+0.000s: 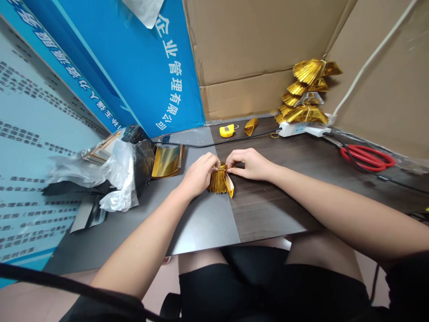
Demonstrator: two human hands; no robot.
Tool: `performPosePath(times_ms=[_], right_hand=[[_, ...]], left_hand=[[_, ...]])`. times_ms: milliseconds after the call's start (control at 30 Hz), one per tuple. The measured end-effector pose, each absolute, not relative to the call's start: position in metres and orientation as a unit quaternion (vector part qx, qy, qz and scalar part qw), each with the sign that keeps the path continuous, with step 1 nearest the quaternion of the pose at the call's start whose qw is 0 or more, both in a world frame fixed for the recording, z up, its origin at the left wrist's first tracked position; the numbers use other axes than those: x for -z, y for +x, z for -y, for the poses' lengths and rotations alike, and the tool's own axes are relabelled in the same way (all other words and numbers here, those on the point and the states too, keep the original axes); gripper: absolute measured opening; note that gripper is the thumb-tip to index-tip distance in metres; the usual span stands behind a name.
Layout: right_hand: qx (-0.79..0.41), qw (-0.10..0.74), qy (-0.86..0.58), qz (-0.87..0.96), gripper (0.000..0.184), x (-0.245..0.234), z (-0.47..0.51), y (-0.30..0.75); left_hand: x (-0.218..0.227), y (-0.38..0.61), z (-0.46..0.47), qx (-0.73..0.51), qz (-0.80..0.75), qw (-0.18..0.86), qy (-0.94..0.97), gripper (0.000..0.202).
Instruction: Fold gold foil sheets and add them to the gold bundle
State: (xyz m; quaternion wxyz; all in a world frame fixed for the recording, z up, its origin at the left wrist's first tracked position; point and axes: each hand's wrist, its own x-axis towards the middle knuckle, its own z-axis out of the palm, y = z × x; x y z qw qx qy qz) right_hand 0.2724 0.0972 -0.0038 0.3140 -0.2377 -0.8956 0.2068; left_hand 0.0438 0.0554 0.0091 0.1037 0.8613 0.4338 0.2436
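Left hand (198, 174): my fingers closed on the gold foil fringe (218, 182)
Right hand (250, 164): my fingers pinching the fringe's top edge
Fringe: between my hands, over the surface (204, 226)
Blue banner (140, 67): white print reads 企业管理有限公司

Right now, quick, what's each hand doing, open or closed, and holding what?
Left hand: closed, pinching the gold foil fringe.
Right hand: closed, pinching the top of the same gold foil fringe.
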Motion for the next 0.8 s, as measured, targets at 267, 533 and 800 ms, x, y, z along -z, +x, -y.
performPosePath(times_ms=[267, 533, 800], right_hand=[[-0.247, 0.313, -0.247, 0.883, 0.006, 0.0033, -0.0993, 0.2759], [-0.275, 0.312, -0.271, 0.868, 0.005, 0.0055, -0.1025, 0.2772], [-0.261, 0.305, -0.229, 0.887, 0.004, 0.0024, -0.1019, 0.2778]], left_hand=[[-0.0088, 0.0443, -0.0548, -0.239, -0.454, 0.117, 0.850, 0.021], [-0.0102, 0.0458, -0.0539, -0.228, -0.463, 0.123, 0.848, 0.021], [-0.0080, 0.0460, -0.0549, -0.242, -0.452, 0.113, 0.851, 0.021]])
